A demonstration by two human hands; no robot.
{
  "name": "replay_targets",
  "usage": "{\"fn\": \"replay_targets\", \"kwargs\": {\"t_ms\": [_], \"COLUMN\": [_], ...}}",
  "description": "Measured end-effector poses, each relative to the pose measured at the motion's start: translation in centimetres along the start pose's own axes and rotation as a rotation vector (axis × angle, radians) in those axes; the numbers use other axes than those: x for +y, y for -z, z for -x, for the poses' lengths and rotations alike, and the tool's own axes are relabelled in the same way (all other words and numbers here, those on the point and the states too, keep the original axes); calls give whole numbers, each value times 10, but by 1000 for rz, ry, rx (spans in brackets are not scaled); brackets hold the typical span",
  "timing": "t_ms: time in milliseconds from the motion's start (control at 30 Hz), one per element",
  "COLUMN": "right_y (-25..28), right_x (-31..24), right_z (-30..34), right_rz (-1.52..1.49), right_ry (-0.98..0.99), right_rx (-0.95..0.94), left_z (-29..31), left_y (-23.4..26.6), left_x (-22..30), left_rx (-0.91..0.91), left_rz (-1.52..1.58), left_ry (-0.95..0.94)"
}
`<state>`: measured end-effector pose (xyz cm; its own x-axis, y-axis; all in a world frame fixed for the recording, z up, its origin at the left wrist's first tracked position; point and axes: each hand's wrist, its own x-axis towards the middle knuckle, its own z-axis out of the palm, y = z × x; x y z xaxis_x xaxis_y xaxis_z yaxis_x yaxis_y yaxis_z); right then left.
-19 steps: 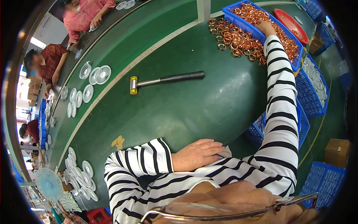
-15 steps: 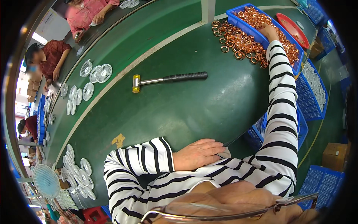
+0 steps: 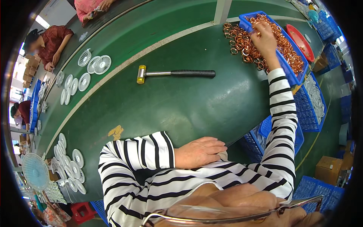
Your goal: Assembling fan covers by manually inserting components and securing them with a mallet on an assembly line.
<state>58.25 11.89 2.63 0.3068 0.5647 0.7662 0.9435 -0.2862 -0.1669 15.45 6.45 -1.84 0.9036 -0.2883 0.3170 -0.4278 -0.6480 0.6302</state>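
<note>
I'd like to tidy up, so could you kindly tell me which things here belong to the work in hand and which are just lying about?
Seemingly in use:
copper-coloured rings, by the right hand
blue bin holding many rings

Apparently lying about, neither hand touching them:
hammer, on the green tabletop
white slotted discs, toward the left
red tray, beside the blue bin

Glare spots the green tabletop [image 3: 189, 108]; the right hand [image 3: 265, 41] looks blurred.

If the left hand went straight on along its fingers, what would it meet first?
The left hand would likely meet the right sleeve; the blue basket between seems lower, though depth is unclear.
</note>
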Motion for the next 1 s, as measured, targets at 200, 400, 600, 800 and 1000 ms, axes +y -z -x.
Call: {"fn": "replay_targets", "kwargs": {"t_ms": [200,400,600,800,1000], "right_y": [-17,-12,-3,-2,1], "right_x": [-13,-30,-37,-43,-59], "right_z": [35,44,38,37,36], "right_rz": [-29,-133,-155,10,150], "right_ry": [84,151,53,52,96], "right_rx": [-371,-503,-255,-88,-111], "left_z": [-5,-6,-5,-6,-6], "left_y": [1,0,0,1,0], "left_x": [-2,-4,-4,-4,-2], "left_rx": [-1,29,9,16,28], "left_rz": [-18,16,11,12,19], "left_ry": [-32,-9,-20,-29,-21]}}
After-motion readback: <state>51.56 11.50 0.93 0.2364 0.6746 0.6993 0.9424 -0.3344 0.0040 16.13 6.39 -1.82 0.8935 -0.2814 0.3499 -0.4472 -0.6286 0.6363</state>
